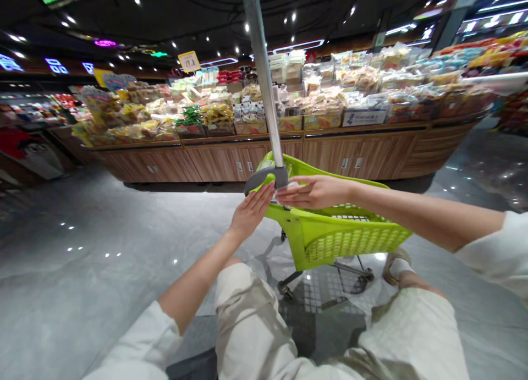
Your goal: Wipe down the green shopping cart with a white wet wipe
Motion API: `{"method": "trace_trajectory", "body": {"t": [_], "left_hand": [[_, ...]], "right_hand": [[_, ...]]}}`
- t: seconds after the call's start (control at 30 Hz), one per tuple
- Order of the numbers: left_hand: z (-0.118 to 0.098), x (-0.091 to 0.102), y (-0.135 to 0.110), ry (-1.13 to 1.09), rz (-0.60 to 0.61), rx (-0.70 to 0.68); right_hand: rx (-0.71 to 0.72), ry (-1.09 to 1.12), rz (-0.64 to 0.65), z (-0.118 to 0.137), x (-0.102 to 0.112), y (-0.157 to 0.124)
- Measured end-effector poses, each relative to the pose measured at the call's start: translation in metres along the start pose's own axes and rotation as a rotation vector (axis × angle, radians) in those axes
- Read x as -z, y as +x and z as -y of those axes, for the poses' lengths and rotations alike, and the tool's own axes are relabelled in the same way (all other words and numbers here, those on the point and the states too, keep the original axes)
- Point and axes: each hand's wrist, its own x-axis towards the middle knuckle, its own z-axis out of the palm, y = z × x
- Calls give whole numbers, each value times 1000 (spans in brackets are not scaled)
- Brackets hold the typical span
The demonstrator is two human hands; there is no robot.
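A lime-green shopping cart (297,220) stands in front of my knees, its basket pointing to the right. At its near corner a grey plastic bracket (264,176) with a green inset meets the foot of a metal pole (266,83). My left hand (252,208) lies against the green inset with its fingers straight and close together. From the right, my right hand (315,192) reaches the bracket below the pole, fingers stretched out. A pale blurred patch shows at its fingertips; I cannot make out what it is.
Beyond the cart runs a long wooden display counter (231,160) piled with packaged food. A price sign (188,61) stands above the goods. My legs in light trousers (251,314) straddle the near side of the cart. Shiny grey floor tiles (124,248) lie around it.
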Motion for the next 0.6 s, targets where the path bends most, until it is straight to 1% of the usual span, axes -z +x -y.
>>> {"method": "trace_trajectory", "body": {"t": [0.03, 0.07, 0.1, 0.2, 0.23, 0.27, 0.3, 0.33, 0.4, 0.43, 0.47, 0.57, 0.6], "left_hand": [[-1, -1, 0, -2, -5, 8], [-2, -3, 0, -1, -9, 20], [-2, -4, -1, 1, -14, 29], [-3, -8, -2, 5, -17, 45], [-4, -9, -2, 6, -16, 46], [-4, -10, -3, 8, -15, 48], [-3, -11, -3, 10, -14, 48], [-3, -11, -3, 10, -13, 46], [-2, -12, -3, 9, -5, 36], [-1, -12, -3, 9, 2, 32], [-1, -13, -3, 9, 9, 29], [-1, -14, -4, 18, 14, 22], [-1, -14, -4, 19, 9, 23]], "right_hand": [[52, -23, -16, 1, -1, -1], [59, -17, -27, 1, -2, -2], [14, 20, -29, 0, -2, -2], [-286, 265, 19, 0, -1, -3], [-362, 357, 52, 3, -2, -3], [-392, 448, 91, 8, -3, -5], [-380, 534, 129, 15, -5, -6], [-332, 609, 159, 22, -7, -7], [-230, 694, 170, 30, -11, -9], [-215, 698, 152, 30, -12, -10], [-238, 680, 124, 27, -12, -9], [-420, 550, 51, 12, -9, -6], [-460, 489, 38, 10, -8, -5]]}}
